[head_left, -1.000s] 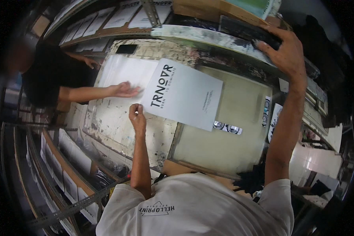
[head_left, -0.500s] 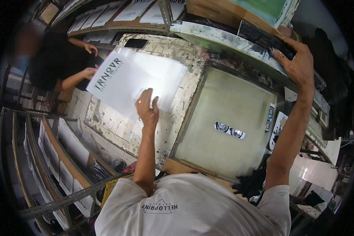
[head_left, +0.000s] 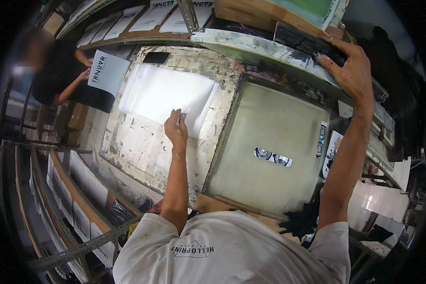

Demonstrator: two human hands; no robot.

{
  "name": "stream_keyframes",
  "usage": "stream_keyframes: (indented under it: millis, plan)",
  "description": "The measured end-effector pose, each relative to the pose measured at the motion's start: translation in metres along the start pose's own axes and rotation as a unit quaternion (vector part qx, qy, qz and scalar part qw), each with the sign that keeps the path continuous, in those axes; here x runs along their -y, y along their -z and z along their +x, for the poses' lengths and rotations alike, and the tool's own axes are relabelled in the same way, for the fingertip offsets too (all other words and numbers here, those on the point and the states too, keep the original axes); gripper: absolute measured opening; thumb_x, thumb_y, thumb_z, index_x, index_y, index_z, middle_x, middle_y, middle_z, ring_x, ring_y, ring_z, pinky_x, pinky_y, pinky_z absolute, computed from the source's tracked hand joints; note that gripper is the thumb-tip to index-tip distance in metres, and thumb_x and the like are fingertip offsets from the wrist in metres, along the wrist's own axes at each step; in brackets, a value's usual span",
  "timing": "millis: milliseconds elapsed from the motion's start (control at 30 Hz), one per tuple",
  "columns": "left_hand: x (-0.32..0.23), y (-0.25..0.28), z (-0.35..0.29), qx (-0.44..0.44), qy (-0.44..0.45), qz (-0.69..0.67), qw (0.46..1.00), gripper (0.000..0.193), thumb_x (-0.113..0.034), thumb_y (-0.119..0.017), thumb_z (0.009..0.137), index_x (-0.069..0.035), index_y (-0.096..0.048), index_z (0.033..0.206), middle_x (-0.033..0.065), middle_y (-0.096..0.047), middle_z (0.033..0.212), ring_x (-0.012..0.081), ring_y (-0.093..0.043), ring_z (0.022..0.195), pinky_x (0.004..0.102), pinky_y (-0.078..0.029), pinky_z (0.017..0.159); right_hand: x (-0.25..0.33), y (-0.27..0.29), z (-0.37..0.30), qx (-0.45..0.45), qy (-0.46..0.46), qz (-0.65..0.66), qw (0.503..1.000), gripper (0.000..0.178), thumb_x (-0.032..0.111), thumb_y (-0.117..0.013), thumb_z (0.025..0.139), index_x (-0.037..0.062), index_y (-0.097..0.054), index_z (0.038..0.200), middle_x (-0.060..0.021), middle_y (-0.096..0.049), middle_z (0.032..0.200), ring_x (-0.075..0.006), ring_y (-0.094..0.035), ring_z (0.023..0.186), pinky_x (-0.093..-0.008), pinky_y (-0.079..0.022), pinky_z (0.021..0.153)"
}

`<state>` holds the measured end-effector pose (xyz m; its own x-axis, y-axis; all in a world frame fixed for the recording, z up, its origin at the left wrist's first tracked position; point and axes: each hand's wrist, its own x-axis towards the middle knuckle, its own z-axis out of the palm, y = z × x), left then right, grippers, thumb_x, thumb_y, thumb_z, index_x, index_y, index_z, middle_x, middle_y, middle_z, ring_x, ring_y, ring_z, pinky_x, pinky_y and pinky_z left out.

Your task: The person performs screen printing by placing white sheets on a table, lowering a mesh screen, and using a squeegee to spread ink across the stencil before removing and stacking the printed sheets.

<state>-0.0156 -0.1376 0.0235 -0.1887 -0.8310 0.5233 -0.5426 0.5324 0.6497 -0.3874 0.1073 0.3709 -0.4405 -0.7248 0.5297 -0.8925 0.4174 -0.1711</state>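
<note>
My left hand [head_left: 176, 129] pinches the near edge of a blank white plastic sheet [head_left: 165, 90], which bulges up in a soft fold beside my fingers. It lies on a paint-speckled worktable [head_left: 137, 142], apparently on other white sheets. My right hand [head_left: 352, 71] is wrapped round the end of a long black squeegee [head_left: 303, 42], smeared with ink, against a pale ledge. Between my arms is a framed printing screen [head_left: 270, 123] with a taped patch of circular designs [head_left: 273, 157].
At the left a co-worker holds a printed white sheet [head_left: 106, 73]. A dark phone [head_left: 156, 57] lies on the table's far edge. Racks of white sheets stand at lower left [head_left: 87, 177] and at the back [head_left: 151, 18]. A cardboard box [head_left: 255, 16] sits beyond the ledge.
The printed sheet has gone left from the table into the co-worker's hands, uncovering a blank one. My left hand has closed on its edge. My right hand stays on the squeegee.
</note>
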Motion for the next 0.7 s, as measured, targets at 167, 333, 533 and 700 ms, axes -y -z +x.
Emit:
stream_keyframes:
  millis: [167, 333, 533, 700]
  plan:
    - [-0.078, 0.006, 0.006, 0.218, -0.073, -0.139, 0.963, 0.013, -0.011, -0.072, 0.088, -0.008, -0.074, 0.101, 0.0082, -0.073, 0.118, 0.0325, -0.062, 0.122, 0.0431, -0.044, 0.105, 0.002, -0.007, 0.002, -0.013, 0.002, 0.003, 1.0, 0.057, 0.045, -0.086, 0.071, 0.007, -0.075, 0.112, -0.0166, -0.072, 0.114, -0.0322, -0.07, 0.103, -0.0428, -0.053, 0.092]
    - [-0.123, -0.013, -0.041, 0.39, -0.143, 0.073, 0.907, 0.047, -0.037, -0.065, 0.094, -0.017, -0.062, 0.136, 0.0111, -0.045, 0.154, 0.0401, -0.031, 0.147, 0.0635, -0.02, 0.118, 0.005, -0.005, -0.003, -0.013, 0.008, -0.018, 1.0, 0.056, 0.047, -0.083, 0.073, 0.0087, -0.075, 0.112, -0.0158, -0.073, 0.109, -0.0312, -0.07, 0.102, -0.0429, -0.053, 0.089]
    - [-0.148, -0.087, -0.08, 0.42, -0.252, 0.005, 0.872, 0.053, -0.037, -0.064, 0.094, -0.018, -0.056, 0.142, 0.009, -0.036, 0.16, 0.0409, -0.026, 0.149, 0.0658, -0.016, 0.119, -0.017, -0.01, -0.002, -0.005, -0.012, -0.037, 0.999, 0.056, 0.045, -0.086, 0.073, 0.0087, -0.075, 0.114, -0.0194, -0.071, 0.11, -0.0302, -0.069, 0.101, -0.0405, -0.051, 0.092]
    - [-0.194, -0.145, -0.096, 0.452, -0.318, -0.05, 0.832, 0.053, -0.036, -0.062, 0.094, -0.019, -0.054, 0.144, 0.0062, -0.035, 0.161, 0.0386, -0.023, 0.151, 0.0633, -0.011, 0.121, 0.02, 0.012, 0.005, 0.017, -0.03, 0.023, 0.999, 0.053, 0.046, -0.082, 0.071, 0.0095, -0.077, 0.11, -0.0184, -0.072, 0.103, -0.0366, -0.065, 0.103, -0.0443, -0.048, 0.097]
